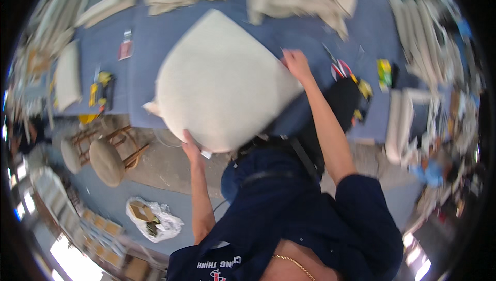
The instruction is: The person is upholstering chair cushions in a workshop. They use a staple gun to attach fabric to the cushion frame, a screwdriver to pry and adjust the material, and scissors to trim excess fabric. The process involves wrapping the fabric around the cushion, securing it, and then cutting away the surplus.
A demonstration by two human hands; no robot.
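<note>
The shirt (276, 203) is dark navy, open at the neck, with short, loose sleeves (369, 206) of the same colour. On its left chest sit white lettering (219, 264), upside down in this view, and a red-and-white emblem (217, 275), partly cut off by the lower edge. Tiny pale dots (301, 239) show near the opening. A gold-coloured chain (294, 261) with close-set links lies around the neck. The forearms (328, 131) and hands (296, 65) are bare.

Soft, even light, glare toward lower corners, slight blur, bent edges
</note>
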